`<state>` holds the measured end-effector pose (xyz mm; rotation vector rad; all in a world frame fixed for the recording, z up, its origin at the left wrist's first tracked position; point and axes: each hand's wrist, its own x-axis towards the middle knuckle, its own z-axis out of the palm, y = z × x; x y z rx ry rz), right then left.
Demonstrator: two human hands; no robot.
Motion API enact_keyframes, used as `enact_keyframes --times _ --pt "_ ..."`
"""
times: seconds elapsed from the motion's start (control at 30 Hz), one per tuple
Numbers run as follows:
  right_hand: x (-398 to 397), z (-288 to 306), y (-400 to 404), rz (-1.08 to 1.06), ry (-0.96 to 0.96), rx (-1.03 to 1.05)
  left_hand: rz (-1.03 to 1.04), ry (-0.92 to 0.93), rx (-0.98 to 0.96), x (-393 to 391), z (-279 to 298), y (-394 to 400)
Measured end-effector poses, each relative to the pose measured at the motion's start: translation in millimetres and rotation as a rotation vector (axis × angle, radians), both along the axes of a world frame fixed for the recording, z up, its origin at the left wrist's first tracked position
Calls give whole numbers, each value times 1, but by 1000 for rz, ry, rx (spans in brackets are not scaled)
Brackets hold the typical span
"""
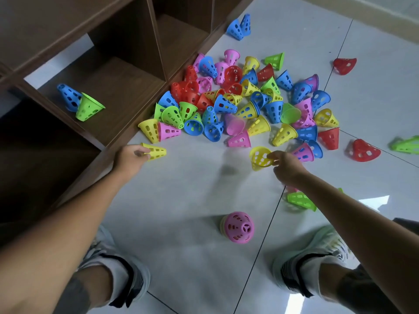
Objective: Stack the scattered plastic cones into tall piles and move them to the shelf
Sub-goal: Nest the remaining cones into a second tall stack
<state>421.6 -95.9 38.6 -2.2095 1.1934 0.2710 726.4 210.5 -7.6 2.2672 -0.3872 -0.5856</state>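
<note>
While most cones [238, 98] lie heaped beside the shelf [127, 87], the left hand [129, 158] pinches one yellow cone [156, 151] and the right hand [286, 165] another [259, 157], near that heap. They look light, stiff and perforated, best gripped at the wide rim.

Pale tiled floor [181, 196] under scattered cones [238, 100]; brown shelf [118, 87] with two cones [79, 103].

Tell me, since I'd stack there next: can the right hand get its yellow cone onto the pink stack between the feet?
Probably yes. The right hand holds its yellow cone above bare floor, and nothing lies between it and the pink stack, which stands clear of both shoes.
</note>
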Motion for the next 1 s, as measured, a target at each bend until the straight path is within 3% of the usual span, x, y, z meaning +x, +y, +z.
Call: enact_keyframes --times 0.2,0.33,0.53,0.73,1.0 --pt "-5 27 18 56 -144 126 9 65 -110 -38 16 4" --pt "-12 49 30 137 -201 235 35 253 -301 -65 36 -3" --pt "-37 88 46 70 -368 737 -44 532 -493 -95 76 -12" --pt "-61 91 62 122 -306 1103 -182 802 -582 -120 111 -19" --pt "-77 66 85 171 -66 1139 -373 904 -512 -157 126 -33"
